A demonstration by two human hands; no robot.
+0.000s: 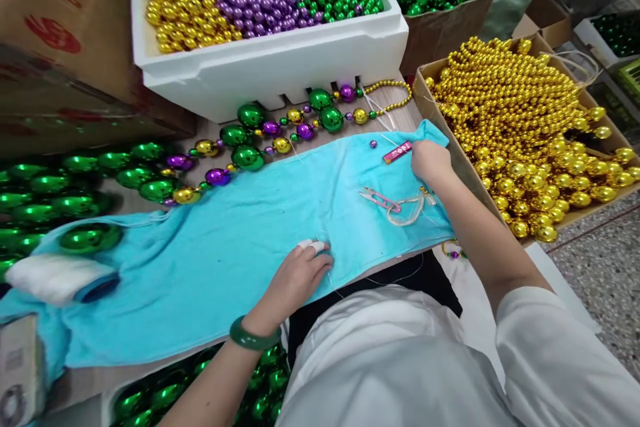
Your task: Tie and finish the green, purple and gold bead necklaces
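Note:
My left hand (296, 275) rests on the turquoise towel (240, 240) near its front edge, fingers curled, fingertips taped white, pinching a thin thread (380, 278). My right hand (429, 161) reaches to the towel's far right corner, fingers closed at a small pink lighter-like object (398, 151). Pink-handled thread snips (380, 199) and a loop of cord (410, 210) lie on the towel beside that hand. A single small purple bead (373, 143) sits close by.
Bead strings in green, gold and purple (280, 130) lie behind the towel. A white foam box (270, 60) holds sorted beads. A cardboard box of gold beads (525, 127) stands right. Large green balls (55, 187) at left, a white thread spool (55, 278) too.

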